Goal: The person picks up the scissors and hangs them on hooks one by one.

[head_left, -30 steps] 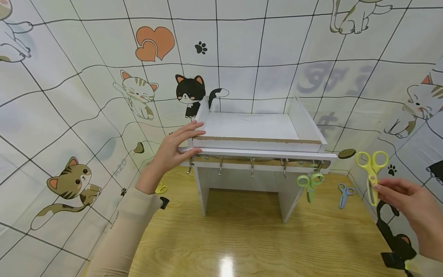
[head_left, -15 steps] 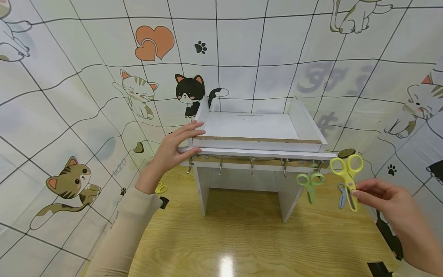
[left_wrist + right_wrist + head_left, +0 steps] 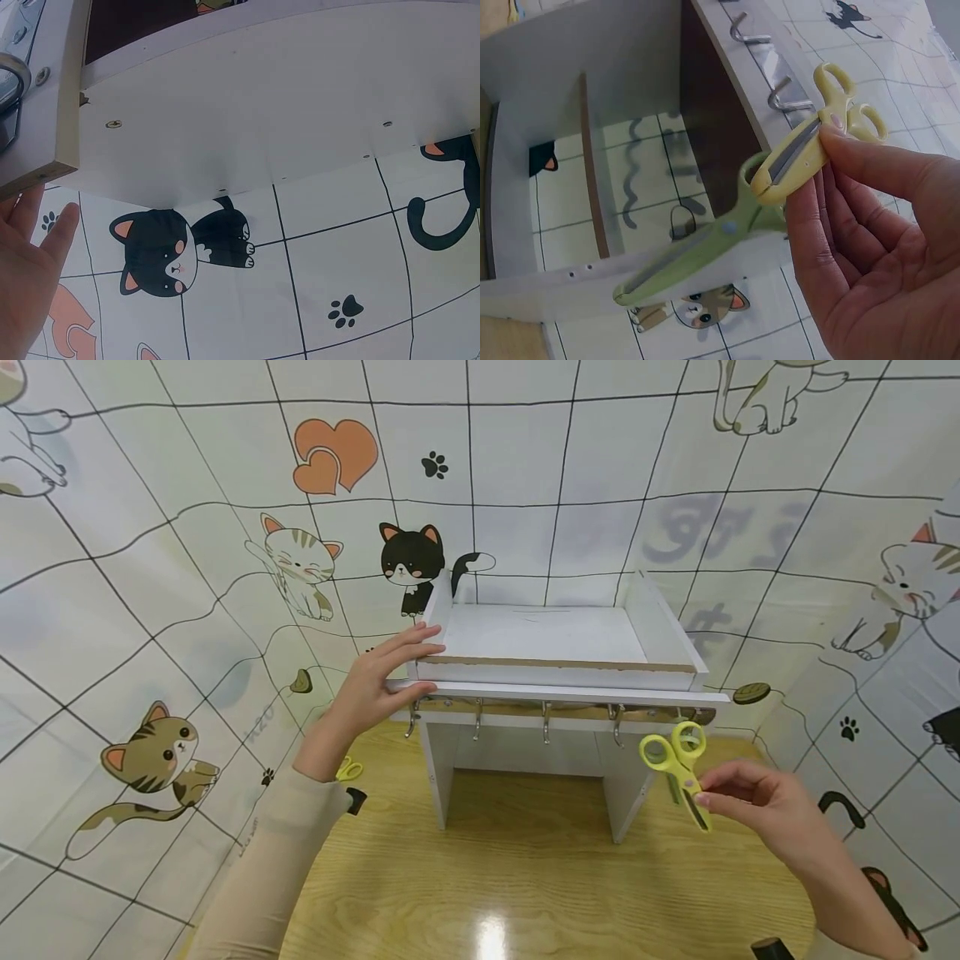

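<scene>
My right hand (image 3: 765, 810) pinches yellow scissors (image 3: 686, 782) by the blade end, handles up, in front of the right end of the white shelf (image 3: 555, 673). In the right wrist view, green scissors (image 3: 739, 216) hang blades down from the shelf's hook row, just behind the yellow pair; from the head they are mostly covered. My left hand (image 3: 367, 693) rests on the shelf's left front corner, its fingers extended and holding nothing. Several metal hooks (image 3: 546, 727) line the front edge, those left of the green scissors bare. The left wrist view shows the fingers behind the shelf's corner.
Another yellow pair of scissors (image 3: 356, 767) lies on the wooden table (image 3: 517, 877), partly behind the left forearm. Cat-patterned sheeting (image 3: 517, 452) stands behind and at both sides. The shelf's upper tray has raised sides.
My right hand has carried the yellow scissors left, from the table's right side to in front of the green pair. Blue scissors on the table are now covered. The left hand stays put.
</scene>
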The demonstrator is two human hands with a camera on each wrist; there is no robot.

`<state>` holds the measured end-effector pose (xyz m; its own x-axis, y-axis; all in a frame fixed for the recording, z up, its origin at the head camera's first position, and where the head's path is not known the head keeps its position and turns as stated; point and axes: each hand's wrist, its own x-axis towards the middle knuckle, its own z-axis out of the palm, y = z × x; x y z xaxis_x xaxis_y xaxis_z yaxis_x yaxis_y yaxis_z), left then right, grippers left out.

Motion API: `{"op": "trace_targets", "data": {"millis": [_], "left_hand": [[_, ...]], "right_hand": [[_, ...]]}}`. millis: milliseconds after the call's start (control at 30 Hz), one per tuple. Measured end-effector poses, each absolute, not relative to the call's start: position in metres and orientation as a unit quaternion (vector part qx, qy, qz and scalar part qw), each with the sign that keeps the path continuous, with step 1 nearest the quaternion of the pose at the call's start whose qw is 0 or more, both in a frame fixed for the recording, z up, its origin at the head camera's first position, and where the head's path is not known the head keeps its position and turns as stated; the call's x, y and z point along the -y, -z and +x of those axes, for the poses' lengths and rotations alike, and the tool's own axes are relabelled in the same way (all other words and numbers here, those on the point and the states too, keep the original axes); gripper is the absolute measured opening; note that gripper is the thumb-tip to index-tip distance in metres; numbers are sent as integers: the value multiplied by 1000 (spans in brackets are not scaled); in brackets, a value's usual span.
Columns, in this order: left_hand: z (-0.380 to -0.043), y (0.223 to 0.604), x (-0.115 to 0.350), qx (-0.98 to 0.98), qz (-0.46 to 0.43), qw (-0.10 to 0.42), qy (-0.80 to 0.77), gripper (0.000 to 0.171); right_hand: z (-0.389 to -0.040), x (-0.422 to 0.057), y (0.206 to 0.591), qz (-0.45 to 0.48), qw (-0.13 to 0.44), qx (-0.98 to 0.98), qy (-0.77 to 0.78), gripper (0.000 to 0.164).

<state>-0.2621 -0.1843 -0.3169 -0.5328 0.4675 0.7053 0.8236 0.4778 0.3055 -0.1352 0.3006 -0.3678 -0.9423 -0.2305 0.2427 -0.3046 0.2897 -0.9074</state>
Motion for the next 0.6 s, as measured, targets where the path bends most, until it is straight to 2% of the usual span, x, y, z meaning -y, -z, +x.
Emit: {"op": "trace_targets", "data": {"millis": [167, 433, 600], "left_hand": [[-261, 316, 184, 816, -394, 274, 321, 44], [-261, 316, 183, 813, -397, 276, 324, 45], [-261, 316, 183, 811, -399, 278, 325, 45]], "right_hand": [[-138, -287, 372, 170, 23, 823, -542, 15], [-146, -270, 381, 204, 28, 806, -556, 19], [-151, -263, 385, 195, 36, 816, -544, 13]]}}
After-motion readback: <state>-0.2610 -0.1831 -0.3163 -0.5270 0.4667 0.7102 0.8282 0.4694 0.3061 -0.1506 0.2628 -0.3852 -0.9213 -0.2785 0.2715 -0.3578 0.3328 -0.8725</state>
